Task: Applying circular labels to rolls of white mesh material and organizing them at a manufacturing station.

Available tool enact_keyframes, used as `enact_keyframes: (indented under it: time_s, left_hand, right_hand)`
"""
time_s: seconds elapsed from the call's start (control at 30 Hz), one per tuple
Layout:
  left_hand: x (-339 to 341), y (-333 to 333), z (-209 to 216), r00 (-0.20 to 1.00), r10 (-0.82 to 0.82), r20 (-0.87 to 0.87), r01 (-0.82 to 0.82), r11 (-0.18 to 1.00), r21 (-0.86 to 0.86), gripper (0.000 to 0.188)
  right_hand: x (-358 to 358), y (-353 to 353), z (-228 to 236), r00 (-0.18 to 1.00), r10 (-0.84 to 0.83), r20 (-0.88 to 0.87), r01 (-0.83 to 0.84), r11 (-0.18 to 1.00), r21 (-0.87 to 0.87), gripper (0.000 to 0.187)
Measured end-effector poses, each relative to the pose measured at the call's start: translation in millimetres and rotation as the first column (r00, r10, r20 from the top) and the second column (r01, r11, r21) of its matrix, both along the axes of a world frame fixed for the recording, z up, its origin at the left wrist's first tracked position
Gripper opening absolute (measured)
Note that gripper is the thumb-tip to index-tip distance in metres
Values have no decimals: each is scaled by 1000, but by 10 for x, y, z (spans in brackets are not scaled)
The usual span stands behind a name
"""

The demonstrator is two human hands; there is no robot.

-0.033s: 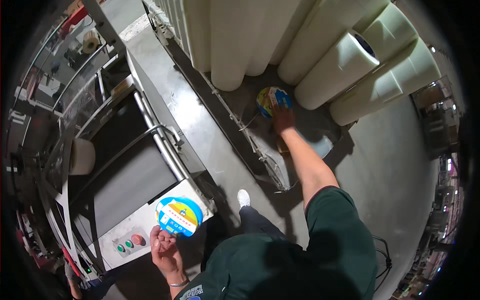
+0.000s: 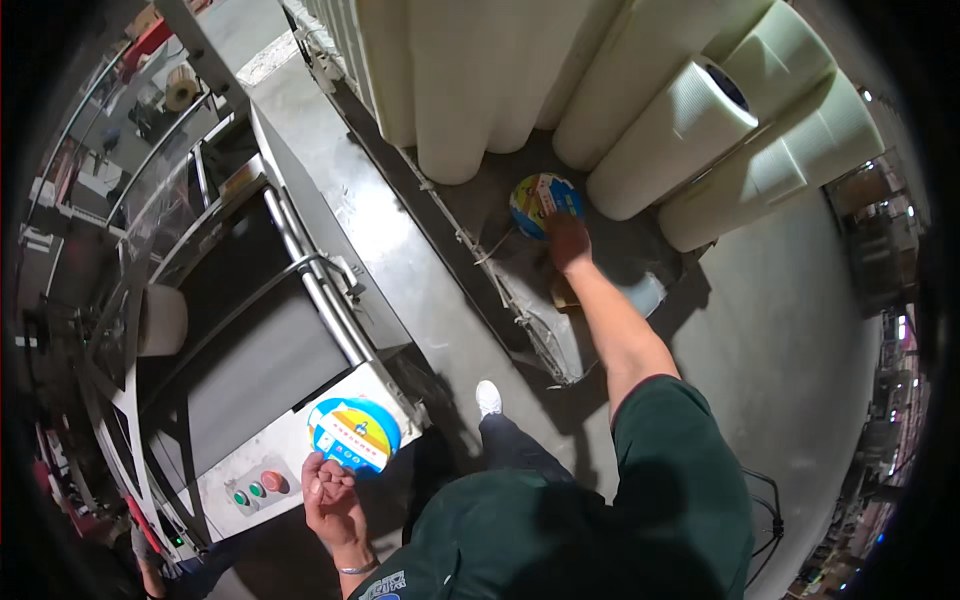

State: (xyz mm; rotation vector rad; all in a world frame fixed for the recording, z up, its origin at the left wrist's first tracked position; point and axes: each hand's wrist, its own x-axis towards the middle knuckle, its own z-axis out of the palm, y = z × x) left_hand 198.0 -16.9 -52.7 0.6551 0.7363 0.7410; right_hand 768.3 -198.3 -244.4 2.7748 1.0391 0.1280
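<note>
My left hand [image 2: 330, 500] has its fingers curled at the lower edge of a round disc [image 2: 355, 425] printed blue, yellow and white. The disc is tilted over the front corner of a machine panel. Further forward, my right arm reaches to the right, over a low platform [image 2: 520, 275]. There my right hand [image 2: 568, 240] grips the near right edge of a similar colourful disc [image 2: 537, 190]. Shadow darkens those fingers, and the thumb is hidden.
Tall off-white rolls [image 2: 670, 140] stand on the platform behind the right-hand disc. On the left is a machine with a dark belt [image 2: 265, 345], metal rollers [image 2: 318, 285], green buttons [image 2: 257, 489] and a red button [image 2: 273, 481]. Black cables [image 2: 765, 505] lie on the floor at right.
The left-hand disc has shifted slightly left and tilted a little. The right hand stays at the other disc.
</note>
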Motion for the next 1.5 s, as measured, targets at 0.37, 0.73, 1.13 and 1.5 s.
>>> enact_keyframes:
  time_s: [0.37, 0.73, 1.13, 1.5]
  left_hand:
    - [1097, -729, 227, 910, -310, -274, 348, 932, 103, 44]
    - [1358, -493, 774, 996, 75, 58, -72, 996, -53, 19]
    - [127, -429, 1056, 987, 147, 62, -157, 961, 228, 34]
    - [-277, 16, 1107, 942, 331, -49, -109, 441, 891, 44]
  right_hand:
    - [-461, -238, 1226, 964, 254, 73, -251, 795, 552, 18]
    - [-945, 1438, 4393, 582, 540, 608, -806, 283, 520, 70]
    - [-907, 1865, 5004, 765, 151, 626, -641, 266, 720, 49]
    - [-3824, 1477, 3077, -610, 692, -387, 673, 710, 208, 56]
